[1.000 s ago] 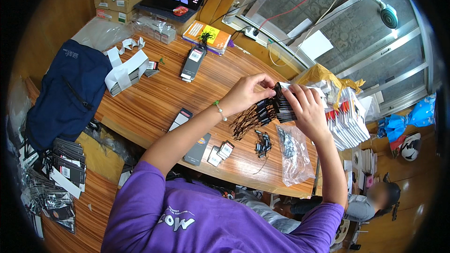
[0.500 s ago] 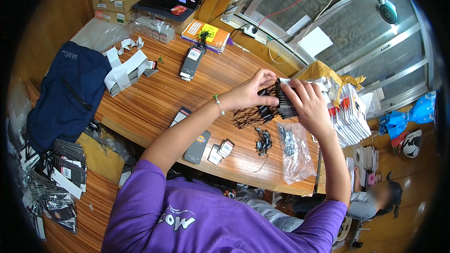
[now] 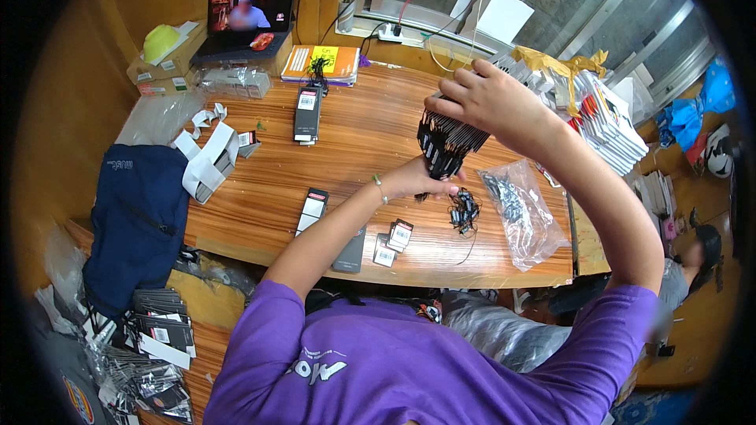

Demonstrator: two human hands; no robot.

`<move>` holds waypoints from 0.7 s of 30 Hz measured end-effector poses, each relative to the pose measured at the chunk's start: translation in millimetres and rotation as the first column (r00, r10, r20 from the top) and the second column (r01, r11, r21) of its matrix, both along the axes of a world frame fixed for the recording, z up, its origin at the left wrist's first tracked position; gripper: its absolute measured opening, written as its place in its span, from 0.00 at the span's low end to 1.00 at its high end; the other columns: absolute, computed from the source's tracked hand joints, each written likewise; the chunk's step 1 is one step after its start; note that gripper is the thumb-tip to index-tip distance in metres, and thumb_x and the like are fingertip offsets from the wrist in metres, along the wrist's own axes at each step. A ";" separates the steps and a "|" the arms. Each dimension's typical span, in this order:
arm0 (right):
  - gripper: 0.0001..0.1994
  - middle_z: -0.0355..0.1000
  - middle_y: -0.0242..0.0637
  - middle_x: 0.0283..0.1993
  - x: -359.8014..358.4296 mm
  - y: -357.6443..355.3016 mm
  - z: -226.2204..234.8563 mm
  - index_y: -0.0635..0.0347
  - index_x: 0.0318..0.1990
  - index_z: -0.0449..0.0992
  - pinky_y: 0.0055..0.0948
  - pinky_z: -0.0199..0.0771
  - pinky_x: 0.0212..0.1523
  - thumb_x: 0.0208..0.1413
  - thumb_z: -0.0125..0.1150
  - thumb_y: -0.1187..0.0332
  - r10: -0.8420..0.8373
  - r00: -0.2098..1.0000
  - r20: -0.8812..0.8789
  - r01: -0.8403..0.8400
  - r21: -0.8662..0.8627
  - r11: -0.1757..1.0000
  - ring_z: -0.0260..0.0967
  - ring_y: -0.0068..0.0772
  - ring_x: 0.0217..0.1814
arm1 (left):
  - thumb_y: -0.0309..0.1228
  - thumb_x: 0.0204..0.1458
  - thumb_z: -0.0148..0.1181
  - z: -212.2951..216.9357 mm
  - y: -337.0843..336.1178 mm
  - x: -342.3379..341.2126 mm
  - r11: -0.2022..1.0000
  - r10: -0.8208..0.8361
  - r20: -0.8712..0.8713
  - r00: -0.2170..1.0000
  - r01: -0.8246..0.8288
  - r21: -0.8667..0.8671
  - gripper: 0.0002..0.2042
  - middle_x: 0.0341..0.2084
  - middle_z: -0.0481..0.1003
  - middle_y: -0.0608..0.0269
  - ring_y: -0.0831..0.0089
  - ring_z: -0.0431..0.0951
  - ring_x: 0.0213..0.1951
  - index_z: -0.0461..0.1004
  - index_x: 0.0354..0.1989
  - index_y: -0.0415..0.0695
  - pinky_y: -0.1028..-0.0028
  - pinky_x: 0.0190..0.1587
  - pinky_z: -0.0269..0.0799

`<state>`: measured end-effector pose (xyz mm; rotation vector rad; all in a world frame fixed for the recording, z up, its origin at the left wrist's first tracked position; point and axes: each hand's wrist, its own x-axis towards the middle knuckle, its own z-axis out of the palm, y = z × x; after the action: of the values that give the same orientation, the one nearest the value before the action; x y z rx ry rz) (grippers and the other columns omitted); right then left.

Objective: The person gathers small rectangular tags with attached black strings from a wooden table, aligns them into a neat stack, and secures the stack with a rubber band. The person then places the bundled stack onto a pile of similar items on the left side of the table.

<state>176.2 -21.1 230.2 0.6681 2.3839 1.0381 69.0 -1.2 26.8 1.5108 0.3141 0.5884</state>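
Observation:
A thick stack of dark hang tags (image 3: 466, 135) is raised over the wooden table, its edges fanned. My right hand (image 3: 494, 102) is closed over the top of the stack from the far side. Black tag strings (image 3: 441, 159) hang down from it in a dense bunch. Below, my left hand (image 3: 419, 179) is closed around the lower part of these strings, thumb toward me; its other fingers are partly hidden. On the table near my left hand lie a small heap of loose black strings (image 3: 465, 211) and small white barcode tags (image 3: 399, 234).
A transparent plastic bag (image 3: 526, 216) of small dark pieces lies on the right. Further left are a tied tag bundle (image 3: 307, 110), dark cards (image 3: 313, 208) and a navy bag (image 3: 138, 216). White stacked packs (image 3: 602, 122) stand by the window. A laptop (image 3: 248, 20) sits at the back.
My right hand has shifted over the top of the tag stack, tipping it so the strings hang down. My left hand has dropped from beside the stack to the strings. The view has turned.

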 end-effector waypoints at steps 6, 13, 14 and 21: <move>0.32 0.65 0.28 0.45 23.7 -1.3 13.0 0.50 0.55 0.59 0.29 0.59 0.52 0.37 0.60 0.78 -0.106 0.991 -0.079 0.106 -0.001 0.994 0.61 0.29 0.51 | 0.41 0.55 0.52 -14.5 6.5 -24.3 0.997 0.063 -0.200 0.978 -0.073 -0.039 0.13 0.18 0.67 0.72 0.85 0.61 0.18 0.68 0.27 0.44 0.84 0.20 0.59; 0.33 0.67 0.29 0.44 37.8 9.8 18.0 0.51 0.53 0.61 0.30 0.63 0.49 0.34 0.67 0.72 -0.125 0.984 -0.124 0.123 -0.025 0.992 0.64 0.30 0.50 | 0.40 0.55 0.51 -24.1 32.2 -61.6 0.997 0.013 -0.347 0.938 0.015 0.078 0.14 0.18 0.66 0.71 0.82 0.65 0.22 0.66 0.26 0.41 0.80 0.26 0.63; 0.33 0.67 0.29 0.44 37.7 11.9 18.6 0.51 0.52 0.61 0.30 0.63 0.49 0.33 0.67 0.73 -0.109 0.984 -0.142 0.107 -0.026 0.994 0.64 0.31 0.50 | 0.39 0.55 0.52 -25.4 34.1 -67.2 0.993 0.017 -0.399 0.917 0.030 0.110 0.13 0.20 0.67 0.70 0.81 0.66 0.24 0.67 0.28 0.40 0.80 0.29 0.65; 0.34 0.68 0.31 0.43 15.4 26.3 31.1 0.51 0.51 0.62 0.32 0.64 0.49 0.30 0.69 0.69 -0.180 0.979 -0.096 0.176 -0.048 0.983 0.64 0.34 0.50 | 0.32 0.48 0.59 -13.5 12.2 -67.4 0.542 0.767 0.135 0.628 -0.746 0.387 0.13 0.34 0.73 0.61 0.71 0.72 0.40 0.69 0.38 0.40 0.74 0.43 0.68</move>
<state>191.6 5.2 261.3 0.9197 2.3701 0.8996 1.5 11.0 13.3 1.7649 0.9763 1.3910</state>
